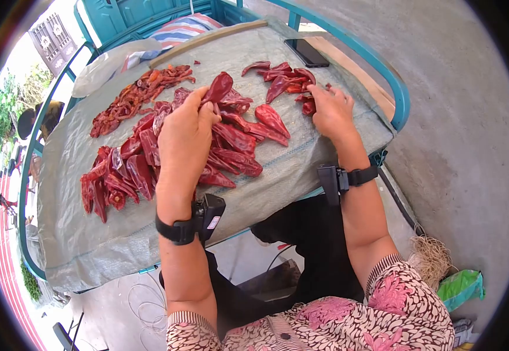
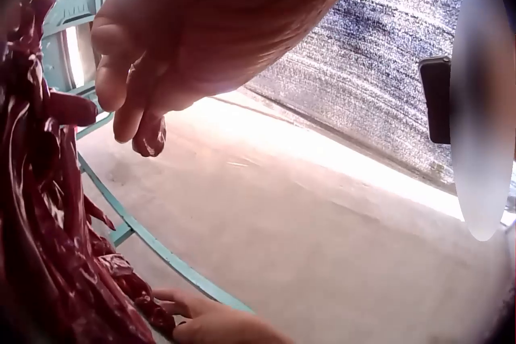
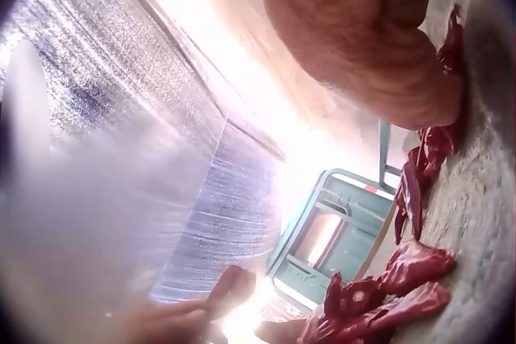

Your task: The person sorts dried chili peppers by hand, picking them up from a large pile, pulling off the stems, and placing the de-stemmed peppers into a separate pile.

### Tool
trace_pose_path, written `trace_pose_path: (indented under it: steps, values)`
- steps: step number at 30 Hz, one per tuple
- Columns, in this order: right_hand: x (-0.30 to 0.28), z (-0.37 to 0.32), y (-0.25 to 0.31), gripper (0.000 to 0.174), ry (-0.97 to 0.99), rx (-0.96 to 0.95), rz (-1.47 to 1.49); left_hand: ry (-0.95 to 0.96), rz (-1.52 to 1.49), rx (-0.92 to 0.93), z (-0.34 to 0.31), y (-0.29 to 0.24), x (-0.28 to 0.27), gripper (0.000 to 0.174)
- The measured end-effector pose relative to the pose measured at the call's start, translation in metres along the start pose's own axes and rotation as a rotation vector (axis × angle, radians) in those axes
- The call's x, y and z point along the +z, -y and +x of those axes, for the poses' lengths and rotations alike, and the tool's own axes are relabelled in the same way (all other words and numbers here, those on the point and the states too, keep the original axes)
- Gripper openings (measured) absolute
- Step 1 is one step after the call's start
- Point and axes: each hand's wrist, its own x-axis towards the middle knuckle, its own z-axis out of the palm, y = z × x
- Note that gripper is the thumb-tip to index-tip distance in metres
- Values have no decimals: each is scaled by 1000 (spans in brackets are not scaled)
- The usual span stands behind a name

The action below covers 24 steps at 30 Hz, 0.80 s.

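Observation:
My left hand (image 1: 185, 131) pinches a wrinkled dark red dried chili pepper (image 1: 219, 86) above a large heap of dried chilies (image 1: 231, 137) in the head view. The held chili's tip (image 2: 150, 136) pokes out below the fingers in the left wrist view. At the right, my right hand (image 1: 333, 111) reaches down to a smaller chili pile (image 1: 280, 79), thumb side close over one chili (image 1: 307, 107). Its fingertips touch the pile's edge in the left wrist view. In the right wrist view the hand hides part of those chilies (image 3: 439, 144).
A strip of smaller, orange-red chili pieces (image 1: 140, 93) lies at the back left. The woven sheet (image 1: 90, 245) covers a cart bed inside a teal rail (image 1: 403, 99). A black phone (image 1: 307, 52) and a wooden bar (image 1: 207, 42) lie toward the back.

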Motion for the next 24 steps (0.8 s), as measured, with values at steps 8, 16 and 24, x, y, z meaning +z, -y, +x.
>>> trace_pose_path:
  steps: [8,16,24]
  values:
    - [-26,11,24,43,-82,-94,552,69,89,123,6,-4,20,39]
    - [-49,-1,80,42,25,-386,988,103,-190,78,10,0,33,32]
    - [-61,0,77,22,144,-154,1229,1,-307,-131,15,2,18,22]
